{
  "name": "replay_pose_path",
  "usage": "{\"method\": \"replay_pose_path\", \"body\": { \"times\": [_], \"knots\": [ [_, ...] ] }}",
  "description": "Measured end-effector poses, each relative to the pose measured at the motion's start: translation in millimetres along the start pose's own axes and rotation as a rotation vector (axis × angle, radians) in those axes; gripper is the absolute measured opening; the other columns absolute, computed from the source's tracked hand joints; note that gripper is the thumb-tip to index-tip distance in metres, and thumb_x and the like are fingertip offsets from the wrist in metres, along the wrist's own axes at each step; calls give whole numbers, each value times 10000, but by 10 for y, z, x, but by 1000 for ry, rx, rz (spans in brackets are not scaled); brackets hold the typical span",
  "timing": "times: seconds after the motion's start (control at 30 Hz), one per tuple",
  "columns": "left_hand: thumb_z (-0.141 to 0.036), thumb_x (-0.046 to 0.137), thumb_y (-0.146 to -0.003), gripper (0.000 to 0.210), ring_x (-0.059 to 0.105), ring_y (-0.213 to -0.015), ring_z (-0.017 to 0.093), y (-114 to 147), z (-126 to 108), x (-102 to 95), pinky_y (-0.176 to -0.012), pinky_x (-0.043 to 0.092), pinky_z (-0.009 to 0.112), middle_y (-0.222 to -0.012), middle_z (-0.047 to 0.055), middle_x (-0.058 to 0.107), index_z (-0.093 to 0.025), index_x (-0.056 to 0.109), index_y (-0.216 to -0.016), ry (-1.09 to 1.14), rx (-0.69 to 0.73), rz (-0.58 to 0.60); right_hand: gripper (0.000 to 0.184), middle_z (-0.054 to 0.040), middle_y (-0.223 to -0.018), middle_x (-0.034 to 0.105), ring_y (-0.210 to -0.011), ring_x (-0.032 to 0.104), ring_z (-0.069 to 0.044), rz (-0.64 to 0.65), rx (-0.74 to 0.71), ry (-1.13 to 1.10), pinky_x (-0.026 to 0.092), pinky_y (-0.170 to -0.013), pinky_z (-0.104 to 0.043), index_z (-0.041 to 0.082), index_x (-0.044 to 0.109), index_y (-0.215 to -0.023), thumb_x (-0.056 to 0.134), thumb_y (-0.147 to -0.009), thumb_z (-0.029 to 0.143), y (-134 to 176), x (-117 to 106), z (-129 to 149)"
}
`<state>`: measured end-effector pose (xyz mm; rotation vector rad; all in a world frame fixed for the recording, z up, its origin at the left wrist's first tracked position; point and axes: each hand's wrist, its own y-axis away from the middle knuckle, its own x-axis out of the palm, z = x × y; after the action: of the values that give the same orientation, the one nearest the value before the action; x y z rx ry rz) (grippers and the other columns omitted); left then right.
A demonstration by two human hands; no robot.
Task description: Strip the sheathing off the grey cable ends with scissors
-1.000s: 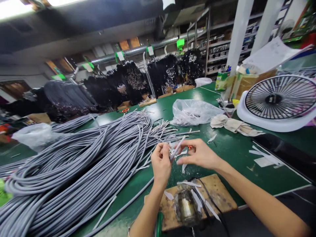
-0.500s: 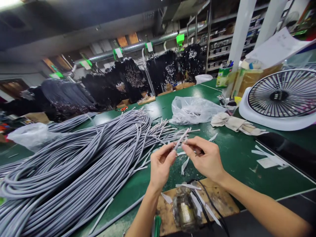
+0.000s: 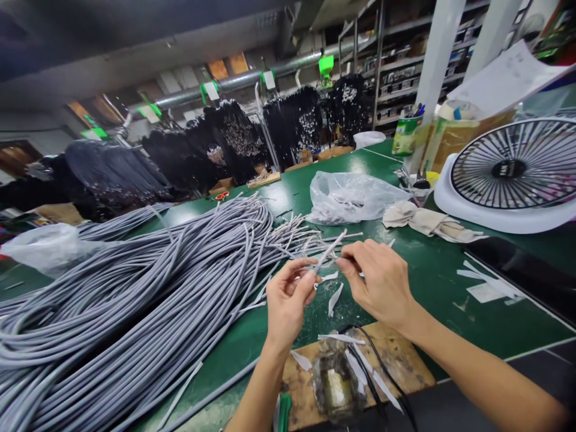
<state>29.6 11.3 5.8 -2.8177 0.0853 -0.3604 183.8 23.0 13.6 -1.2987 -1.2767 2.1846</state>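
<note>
My left hand pinches a grey cable near its end, between thumb and fingertips. The pale end of that cable points up and to the right. My right hand is closed in a pinch just right of the cable end. A thin pale strand seems to run toward its fingertips, but what they hold is too small to make out. To the left, a big bundle of grey cables lies in loops, its pale stripped ends gathered beyond my left hand. A white paper-like strip lies on the table below my hands.
On the green table, a wooden board carries a stained metal block and a black cord. Clear plastic bags stand beyond. To the right are a cloth glove, a fan and a dark flat panel.
My right hand has drawn slightly right, widening the gap to my left hand. My left hand has shifted a little left, still gripping the cable. The whole view has shifted slightly.
</note>
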Motion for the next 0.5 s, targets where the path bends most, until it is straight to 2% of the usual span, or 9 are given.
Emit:
{"method": "replay_pose_path", "body": {
  "times": [0.33,0.5],
  "knots": [
    [-245,611,-758,177,302,-405,5,4,-29,-2,-378,215,149,-619,8,565,-165,678,-900,-12,-21,7,133,-7,-616,570,-642,422,-149,-47,-119,-61,263,-631,-309,178,604,-716,555,-808,261,-6,-9,-3],
    [-271,617,-751,197,309,-413,17,12,-20,-10,-383,227,158,-593,4,553,-148,684,-891,-60,-33,20,126,-7,-631,593,-649,439,-144,-1,-61,-237,277,-635,-304,173,607,-704,565,-802,240,-15,-19,-9]
  ]
}}
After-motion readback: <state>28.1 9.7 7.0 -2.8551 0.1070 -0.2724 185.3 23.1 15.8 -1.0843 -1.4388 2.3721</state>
